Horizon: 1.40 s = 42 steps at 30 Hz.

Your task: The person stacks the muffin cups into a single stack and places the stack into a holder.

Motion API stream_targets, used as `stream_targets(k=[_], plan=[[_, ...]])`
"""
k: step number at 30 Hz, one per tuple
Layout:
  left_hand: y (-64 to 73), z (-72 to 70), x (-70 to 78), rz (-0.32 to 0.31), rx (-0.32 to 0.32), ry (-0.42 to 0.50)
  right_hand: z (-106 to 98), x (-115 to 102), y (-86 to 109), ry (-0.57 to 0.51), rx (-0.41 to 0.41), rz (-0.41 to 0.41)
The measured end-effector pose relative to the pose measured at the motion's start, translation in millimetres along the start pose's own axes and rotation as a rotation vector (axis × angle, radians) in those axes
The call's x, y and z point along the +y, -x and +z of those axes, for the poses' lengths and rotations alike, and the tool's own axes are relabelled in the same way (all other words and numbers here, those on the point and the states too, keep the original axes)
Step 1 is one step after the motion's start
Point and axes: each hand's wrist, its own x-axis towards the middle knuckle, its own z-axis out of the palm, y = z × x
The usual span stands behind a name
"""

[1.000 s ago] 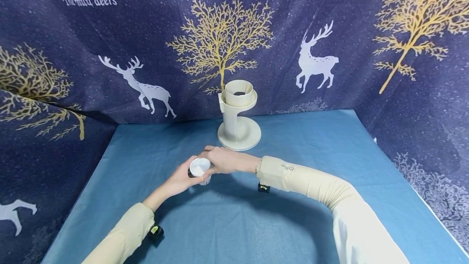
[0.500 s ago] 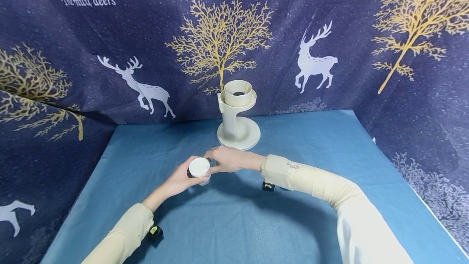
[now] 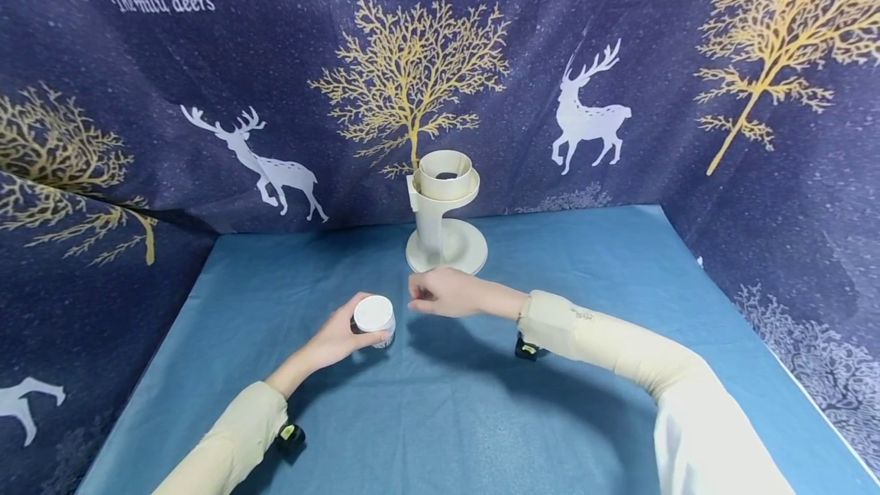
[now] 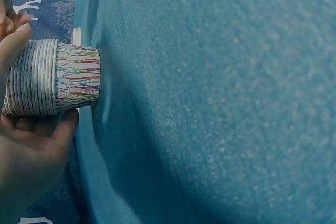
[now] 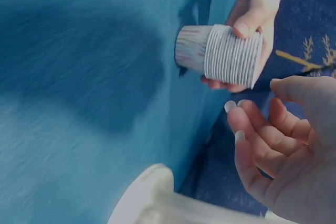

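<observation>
A nested stack of small paper cups (image 3: 374, 315) is gripped upright by my left hand (image 3: 333, 338), thumb on the near side and fingers behind. Coloured wavy stripes run over the bottom cup (image 4: 79, 74) in the left wrist view, and several white rims crowd above it. Just right of the stack hovers my right hand (image 3: 450, 292), apart from it, fingers loosely curled with nothing between them. In the right wrist view this hand (image 5: 294, 145) shows its palm side, and the cup stack (image 5: 226, 56) is across from its fingertips.
Behind my hands stands a cream-white holder (image 3: 429, 231) with a round base and an upper ring, a short open cylinder (image 3: 447, 188) sitting in that ring. Blue cloth (image 3: 454, 418) covers the table. A dark printed curtain (image 3: 275, 44) closes off the back and sides.
My right hand has let go of the cup stack's rim and moved off to the right. The left hand keeps its grip in nearly the same spot.
</observation>
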Motion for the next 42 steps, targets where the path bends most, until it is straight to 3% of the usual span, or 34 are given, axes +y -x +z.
stream_targets(k=[6, 17, 26, 36, 42], plan=[[0.5, -0.6, 2.6, -0.024, 0.006, -0.015, -7.7, 15.7, 19.4, -0.116, 0.072, -0.016], [0.5, 1.2, 1.9, -0.043, 0.003, -0.045, -23.1, 50.3, 61.7, -0.280, 0.082, -0.017], [1.3, 1.5, 2.9, -0.050, 0.011, -0.029, -26.7, 80.8, 99.5, -0.406, -0.029, 0.063], [1.8, 2.5, 1.8, -0.054, 0.011, -0.029, -13.6, 101.7, 143.2, -0.503, -0.247, 0.185], [1.4, 1.8, 0.2, -0.041, 0.003, 0.006, -6.7, 110.0, 159.5, -0.518, -0.302, 0.191]])
